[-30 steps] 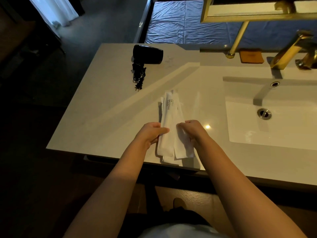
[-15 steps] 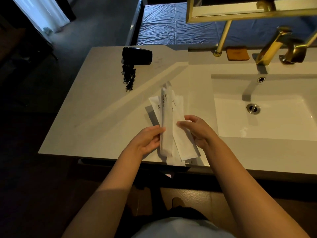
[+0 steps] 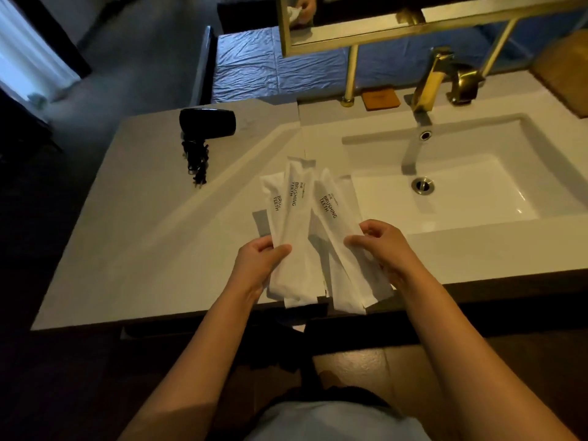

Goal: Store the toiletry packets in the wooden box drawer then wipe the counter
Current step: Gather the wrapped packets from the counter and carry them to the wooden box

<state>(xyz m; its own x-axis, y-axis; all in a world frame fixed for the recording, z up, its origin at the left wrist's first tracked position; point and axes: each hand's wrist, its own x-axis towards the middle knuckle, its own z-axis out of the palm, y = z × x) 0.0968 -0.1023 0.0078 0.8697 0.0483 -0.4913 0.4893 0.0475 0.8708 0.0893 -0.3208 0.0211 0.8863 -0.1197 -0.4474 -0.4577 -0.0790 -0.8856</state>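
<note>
Several long white toiletry packets printed "BRUSHING TEETH" are fanned out above the front edge of the pale counter (image 3: 133, 237). My left hand (image 3: 259, 265) grips the left bunch of packets (image 3: 294, 218) near their lower ends. My right hand (image 3: 381, 249) pinches the right packets (image 3: 334, 218) from the side. The packets' lower ends hang over the counter's front edge. A wooden box (image 3: 563, 71) shows partly at the far right behind the sink; no drawer of it is visible.
A black hair dryer (image 3: 206, 124) with a coiled cord (image 3: 197, 160) lies at the back left of the counter. The white sink (image 3: 461, 173) with a brass tap (image 3: 429, 84) fills the right side. A small brown pad (image 3: 380, 99) sits behind it. A brass-framed mirror (image 3: 397, 23) hangs above.
The stacked packets have been lifted and spread apart into two bunches, one in each hand. The camera has moved closer to the counter.
</note>
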